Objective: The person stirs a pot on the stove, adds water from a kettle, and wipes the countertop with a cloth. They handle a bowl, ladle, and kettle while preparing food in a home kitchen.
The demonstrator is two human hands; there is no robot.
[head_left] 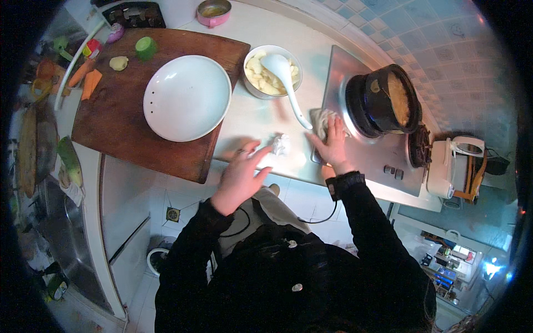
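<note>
My right hand (pixel 333 145) rests over a bunched greyish cloth (pixel 320 119) at the left edge of the steel gas stove (pixel 361 150), gripping it against the surface. The cloth is partly hidden under my fingers. My left hand (pixel 241 176) hovers by the counter's front edge with fingers apart and holds nothing. Just right of its fingertips lies a crumpled white tissue (pixel 281 144). Beyond both hands stands a bowl (pixel 248 83) of pale cut pieces. A white ladle (pixel 288 89) lies across it, its handle end close to the cloth.
A white plate (pixel 187 99) sits on a wooden board (pixel 114 125) to the left, beside a green vegetable piece (pixel 146 48). On the stove stands a dark pot (pixel 391 100). A pink pan (pixel 214 13) is at the back. The sink (pixel 72 238) lies far left.
</note>
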